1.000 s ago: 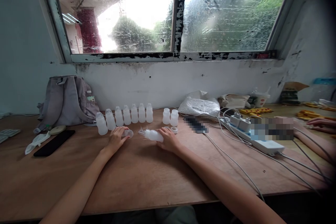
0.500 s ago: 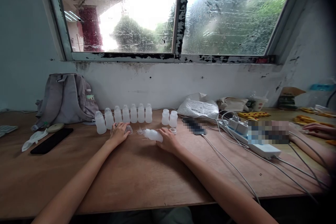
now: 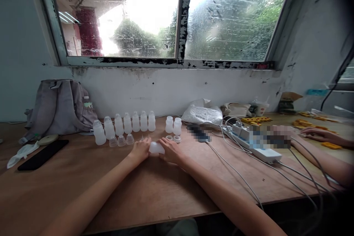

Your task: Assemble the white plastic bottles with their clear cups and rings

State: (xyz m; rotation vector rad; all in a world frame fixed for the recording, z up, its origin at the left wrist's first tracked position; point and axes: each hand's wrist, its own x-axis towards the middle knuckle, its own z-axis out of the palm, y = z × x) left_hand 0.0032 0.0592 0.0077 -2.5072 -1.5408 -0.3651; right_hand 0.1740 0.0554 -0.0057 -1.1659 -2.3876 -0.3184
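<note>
A frosted white baby bottle [image 3: 156,148] lies tilted on its side between my hands, low over the wooden table. My right hand [image 3: 172,151] is closed around its base end. The fingers of my left hand [image 3: 141,149] are curled together at its other end, hiding the neck and top. Three clear dome caps [image 3: 121,141] stand left of my left hand. Behind them runs a row of several capped bottles [image 3: 127,123]. Two open bottles without caps [image 3: 177,127] stand beyond my right hand, with two white rings [image 3: 177,139] in front of them.
A grey backpack [image 3: 59,107], a black phone [image 3: 42,155] and a white pouch [image 3: 23,153] are on the left. To the right lie a silver padded bag [image 3: 203,114], a power strip [image 3: 264,152] with trailing cables, and a co-worker's hand [image 3: 318,132] near yellow parts.
My left hand has left a clear cap and moved right to the bottle's top end. Three caps now show uncovered. The view has shifted slightly right.
</note>
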